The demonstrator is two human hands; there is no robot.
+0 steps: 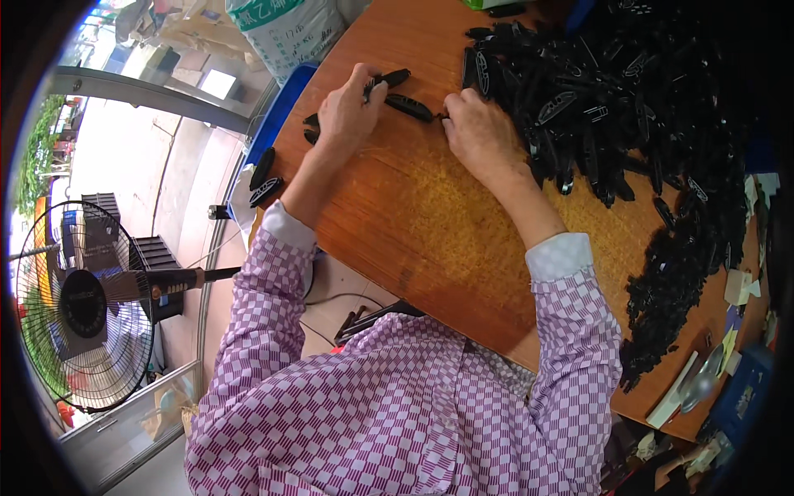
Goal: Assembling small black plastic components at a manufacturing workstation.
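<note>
At the far left of the wooden table, my left hand (349, 116) is closed, thumb and fingers gripping a black oblong plastic piece (397, 78) whose end sticks out past the fingers. Between my hands lies another black oblong piece (409, 107), long and rounded. My right hand (481, 132) is closed in a pinch beside that piece's right end. A tiny dark bit shows at its fingertips, too small to name. Partly hidden by my left hand, more black pieces (311, 132) lie at the table's left edge.
A big heap of black plastic pieces (579, 107) covers the table's right side, with smaller black parts (670, 289) nearer me. Two black pieces (265, 191) rest beyond the left edge. A white sack (289, 37), a blue bin (277, 112) and a standing fan (83, 302) are left.
</note>
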